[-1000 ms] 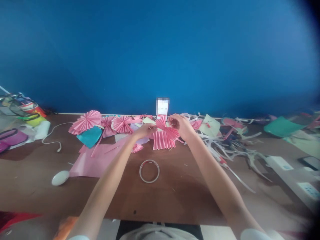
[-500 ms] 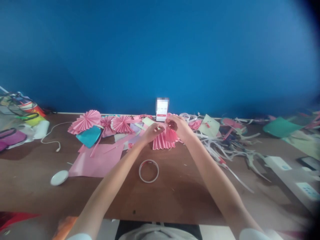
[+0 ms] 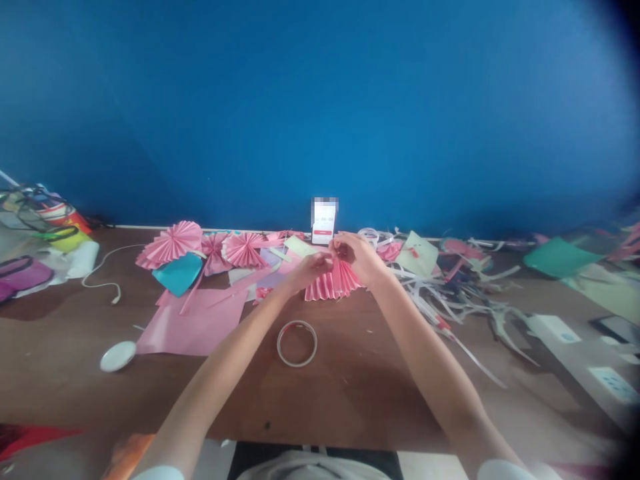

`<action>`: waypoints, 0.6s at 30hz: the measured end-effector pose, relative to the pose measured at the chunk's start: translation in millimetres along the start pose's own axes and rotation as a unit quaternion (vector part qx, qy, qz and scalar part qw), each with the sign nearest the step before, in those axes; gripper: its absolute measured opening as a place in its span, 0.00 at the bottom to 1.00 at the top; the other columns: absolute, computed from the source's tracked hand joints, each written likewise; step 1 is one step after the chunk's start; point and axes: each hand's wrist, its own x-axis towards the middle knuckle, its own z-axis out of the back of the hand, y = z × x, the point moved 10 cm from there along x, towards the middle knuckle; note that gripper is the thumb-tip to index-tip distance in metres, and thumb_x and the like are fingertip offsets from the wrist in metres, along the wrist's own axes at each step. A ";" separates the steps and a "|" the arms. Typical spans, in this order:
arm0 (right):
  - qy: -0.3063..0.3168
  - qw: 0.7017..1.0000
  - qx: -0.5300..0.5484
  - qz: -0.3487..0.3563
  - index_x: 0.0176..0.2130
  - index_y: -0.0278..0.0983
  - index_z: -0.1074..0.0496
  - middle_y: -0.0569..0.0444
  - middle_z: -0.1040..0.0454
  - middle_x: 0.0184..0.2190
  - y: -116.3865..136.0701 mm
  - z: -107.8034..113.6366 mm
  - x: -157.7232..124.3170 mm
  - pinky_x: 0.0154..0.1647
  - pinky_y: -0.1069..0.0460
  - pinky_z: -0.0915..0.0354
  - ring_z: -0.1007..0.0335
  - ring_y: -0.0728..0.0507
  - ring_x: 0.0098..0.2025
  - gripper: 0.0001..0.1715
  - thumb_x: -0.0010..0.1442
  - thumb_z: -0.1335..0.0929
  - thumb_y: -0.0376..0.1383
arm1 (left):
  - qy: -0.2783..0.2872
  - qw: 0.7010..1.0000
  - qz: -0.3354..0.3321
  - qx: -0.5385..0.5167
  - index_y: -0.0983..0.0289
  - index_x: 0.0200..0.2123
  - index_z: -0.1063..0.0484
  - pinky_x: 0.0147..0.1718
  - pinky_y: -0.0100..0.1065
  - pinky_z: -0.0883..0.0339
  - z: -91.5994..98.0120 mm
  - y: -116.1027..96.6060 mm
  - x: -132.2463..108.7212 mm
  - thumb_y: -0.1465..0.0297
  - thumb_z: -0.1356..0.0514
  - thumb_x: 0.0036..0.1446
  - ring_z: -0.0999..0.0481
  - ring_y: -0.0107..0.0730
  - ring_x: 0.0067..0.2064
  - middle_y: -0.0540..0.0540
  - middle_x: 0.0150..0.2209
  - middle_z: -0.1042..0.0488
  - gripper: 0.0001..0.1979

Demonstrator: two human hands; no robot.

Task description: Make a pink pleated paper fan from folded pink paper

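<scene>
A pleated pink paper fan [image 3: 330,285] stands near the back of the brown table, its folds spreading downward. My right hand [image 3: 356,255] is closed at the fan's narrow top, fingers pinched together. From the other side my left hand [image 3: 315,267] meets it there, its fingers closed against the upper left of the folds. The fingertips of both hands nearly touch, and any small thing between them is too small to make out. A roll of clear tape [image 3: 297,343] lies flat on the table in front of the fan.
Behind my hands a phone [image 3: 323,220] leans upright by the blue wall. Pink paper rosettes [image 3: 175,241], a teal paper piece [image 3: 178,273] and a pink sheet [image 3: 195,323] lie left. White paper strips [image 3: 450,300] tangle at right, near a power strip [image 3: 555,328]. A white disc [image 3: 118,357] sits front left.
My left hand has shifted slightly right, closer to my right hand. The fan's folds are spread a little wider to the right. The tape roll has stayed in place.
</scene>
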 end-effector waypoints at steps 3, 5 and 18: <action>-0.003 1.000 0.004 0.006 0.22 0.37 0.33 0.56 0.30 0.24 4.0 0.8 -1.1 0.27 0.54 0.42 0.37 0.50 0.26 0.12 0.51 0.30 0.38 | 0.017 1.000 -0.008 0.006 0.64 0.34 0.26 0.36 0.35 0.36 -3.0 -0.5 0.7 0.59 0.41 0.60 0.27 0.33 0.34 0.55 0.33 0.25 0.14; -0.006 1.000 0.006 0.009 0.22 0.38 0.33 0.56 0.30 0.24 7.5 2.0 -2.2 0.27 0.53 0.42 0.37 0.49 0.26 0.11 0.52 0.30 0.38 | 0.022 1.000 -0.007 0.007 0.64 0.31 0.29 0.34 0.34 0.37 -1.3 -1.8 0.3 0.59 0.43 0.61 0.30 0.31 0.32 0.53 0.30 0.28 0.14; -0.047 0.993 0.107 -0.017 0.22 0.40 0.43 0.51 0.23 0.36 -13.6 28.2 14.5 0.33 0.52 0.34 0.27 0.43 0.41 0.16 0.50 0.32 0.39 | -0.226 0.963 0.033 -0.144 0.60 0.23 0.46 0.23 0.31 0.48 56.9 7.8 -8.7 0.59 0.43 0.58 0.45 0.23 0.22 0.45 0.21 0.46 0.17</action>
